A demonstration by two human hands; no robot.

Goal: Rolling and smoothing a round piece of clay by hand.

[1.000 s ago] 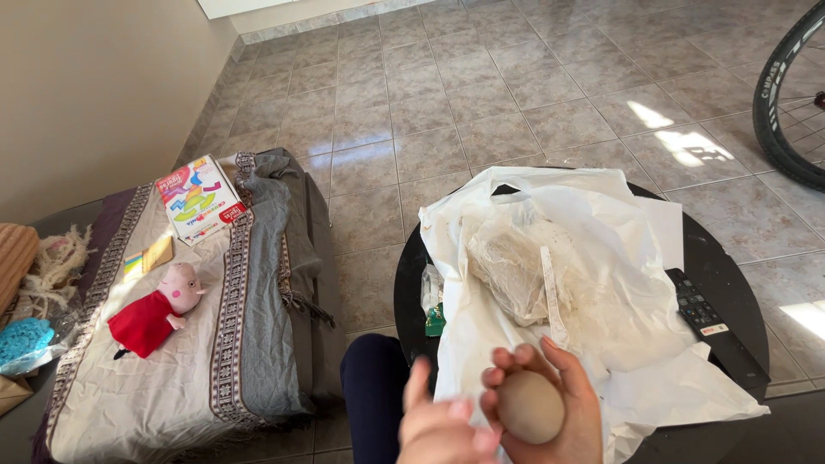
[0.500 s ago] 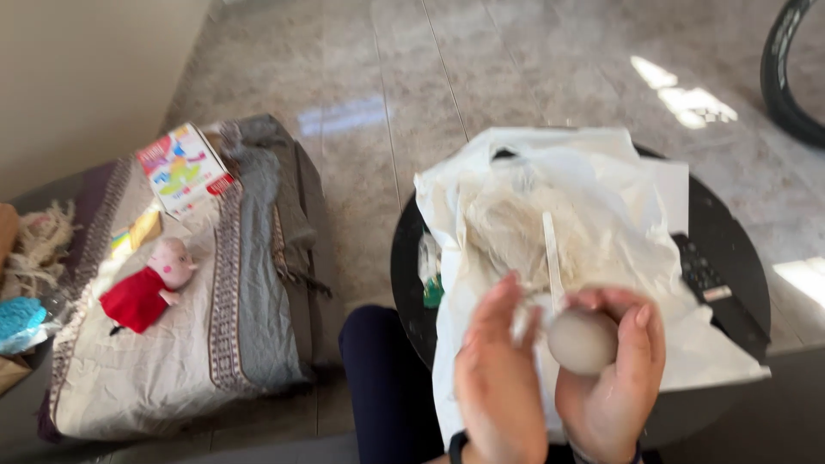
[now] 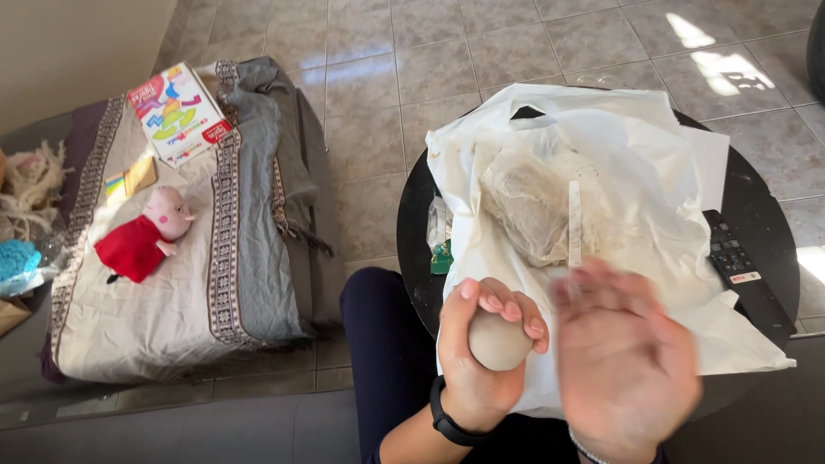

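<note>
A left hand [image 3: 481, 361] wearing a black wristband cups a smooth grey clay ball [image 3: 498, 341], fingers curled over its top. Just beside it, the right hand [image 3: 623, 365] is open and blurred. Behind them, white plastic sheeting [image 3: 619, 146] covers a round black table [image 3: 760, 206] with a remote control [image 3: 746, 275].

Matt clay ball [image 3: 498, 340], crinkled white plastic sheet [image 3: 636, 163]

A colourful flat box [image 3: 179, 112] lies on the blanket [image 3: 172, 292].
</note>
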